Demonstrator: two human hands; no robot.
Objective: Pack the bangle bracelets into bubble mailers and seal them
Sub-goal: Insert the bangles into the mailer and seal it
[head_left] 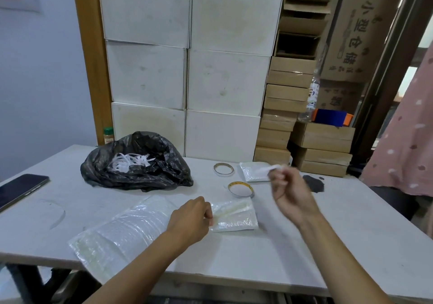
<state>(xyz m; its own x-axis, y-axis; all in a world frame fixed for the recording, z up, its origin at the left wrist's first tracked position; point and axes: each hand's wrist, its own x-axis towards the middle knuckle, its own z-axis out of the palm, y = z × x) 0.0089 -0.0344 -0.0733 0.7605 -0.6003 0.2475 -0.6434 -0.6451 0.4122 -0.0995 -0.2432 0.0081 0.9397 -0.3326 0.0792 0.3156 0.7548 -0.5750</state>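
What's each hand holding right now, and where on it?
Left hand pins the small bubble mailer to the table by its left edge. Right hand, raised, pinches one end of a white peel-off strip.

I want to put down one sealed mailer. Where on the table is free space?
Free: the bare white table right of the small bubble mailer under the left hand; also between the dark phone and the black plastic bag. Crowded: around the two bangles beneath the raised right hand.

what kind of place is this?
Probably a small home or back-room packing station: white cartons and brown boxes stacked against the wall, bubble mailers and loose bangles on a worn table.
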